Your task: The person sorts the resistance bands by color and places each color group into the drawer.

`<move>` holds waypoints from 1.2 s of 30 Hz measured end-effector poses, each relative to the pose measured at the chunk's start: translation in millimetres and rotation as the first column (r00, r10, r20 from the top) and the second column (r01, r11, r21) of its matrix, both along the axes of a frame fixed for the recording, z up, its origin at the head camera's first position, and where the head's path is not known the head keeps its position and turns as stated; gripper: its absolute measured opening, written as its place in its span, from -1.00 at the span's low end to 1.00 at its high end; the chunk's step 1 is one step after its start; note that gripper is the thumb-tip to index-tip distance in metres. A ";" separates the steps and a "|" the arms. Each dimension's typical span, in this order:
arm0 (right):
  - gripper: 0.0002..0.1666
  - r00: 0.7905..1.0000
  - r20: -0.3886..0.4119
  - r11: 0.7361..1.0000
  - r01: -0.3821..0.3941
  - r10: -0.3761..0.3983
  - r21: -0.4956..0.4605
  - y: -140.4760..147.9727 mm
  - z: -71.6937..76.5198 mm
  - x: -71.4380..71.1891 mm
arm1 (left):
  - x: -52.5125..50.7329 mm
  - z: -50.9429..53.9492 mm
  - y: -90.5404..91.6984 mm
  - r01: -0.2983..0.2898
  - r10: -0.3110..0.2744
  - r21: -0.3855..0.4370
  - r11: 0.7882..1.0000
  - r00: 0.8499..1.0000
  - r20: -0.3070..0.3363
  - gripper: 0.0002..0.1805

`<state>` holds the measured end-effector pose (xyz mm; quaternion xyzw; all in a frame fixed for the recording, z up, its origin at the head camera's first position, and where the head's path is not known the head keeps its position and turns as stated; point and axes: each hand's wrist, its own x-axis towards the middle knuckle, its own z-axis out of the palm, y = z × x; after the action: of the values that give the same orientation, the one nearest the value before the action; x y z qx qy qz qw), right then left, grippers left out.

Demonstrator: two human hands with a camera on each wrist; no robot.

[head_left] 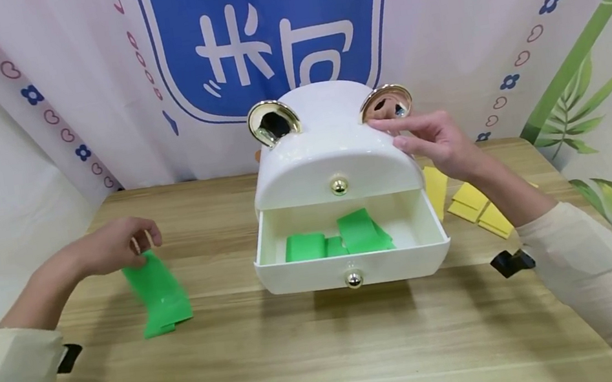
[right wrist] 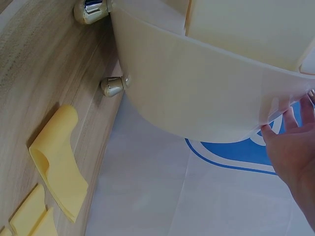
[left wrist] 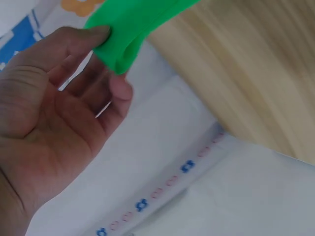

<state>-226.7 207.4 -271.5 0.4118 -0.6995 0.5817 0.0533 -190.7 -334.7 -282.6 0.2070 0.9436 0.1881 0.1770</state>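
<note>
My left hand (head_left: 116, 245) pinches the upper end of a limp green strip (head_left: 161, 296) between thumb and fingers. The strip hangs down to the left of a white frog-shaped drawer box (head_left: 334, 141). In the left wrist view, the green strip (left wrist: 142, 19) loops over at the pinched end. The box's lower drawer (head_left: 352, 269) is pulled out, and folded green pieces (head_left: 305, 246) lie inside. At the box's upper right, my right hand (head_left: 440, 143) rests its fingertips by the gold-rimmed eye (head_left: 388, 104); its fingers are mostly straight.
Several folded yellow pieces (head_left: 468, 201) lie on the wooden table (head_left: 329, 357) to the right of the box, partly behind the right forearm. The upper drawer, with its gold knob (head_left: 339, 186), is closed. A printed curtain (head_left: 110, 94) hangs behind the table.
</note>
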 end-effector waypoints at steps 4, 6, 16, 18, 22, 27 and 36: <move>-0.52 1.000 -0.003 1.000 0.003 -0.003 0.007 0.4 0.5 0.1 | -1.2 9.3 16.0 0.012 -0.013 -0.006 1.000 0.991 -0.133 -0.73; -0.52 1.000 -0.004 1.000 0.002 -0.002 0.008 0.7 0.6 0.2 | -1.0 13.7 23.8 0.000 -0.003 -0.020 1.000 0.982 -0.186 -0.76; -0.51 1.000 -0.002 1.000 -0.017 0.017 0.005 0.9 -0.5 -0.4 | 1.1 25.7 50.3 -0.033 0.049 0.051 0.998 0.938 -0.344 -0.89; -0.51 1.000 -0.005 1.000 -0.015 0.015 0.003 0.6 -0.3 -0.4 | 1.7 28.3 54.4 -0.035 0.054 0.059 0.998 0.926 -0.375 -0.90; -0.50 1.000 -0.008 1.000 -0.012 0.012 0.002 0.3 -0.1 -0.1 | 3.4 33.7 62.4 -0.050 0.070 0.060 0.997 0.919 -0.388 -0.92; -0.52 1.000 -0.007 1.000 -0.014 0.014 0.005 0.6 0.3 0.1 | 5.2 39.6 71.0 -0.016 0.030 0.039 0.999 0.918 -0.396 -0.94; -0.51 1.000 -0.011 1.000 -0.026 0.026 0.000 0.5 0.4 -0.7 | 10.5 52.1 82.9 0.048 0.004 0.085 0.995 0.850 -0.526 -0.89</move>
<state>-227.3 208.0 -271.1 0.4242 -0.6938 0.5799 0.0494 -180.2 -251.9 -230.5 0.2694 0.9436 0.1671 -0.0957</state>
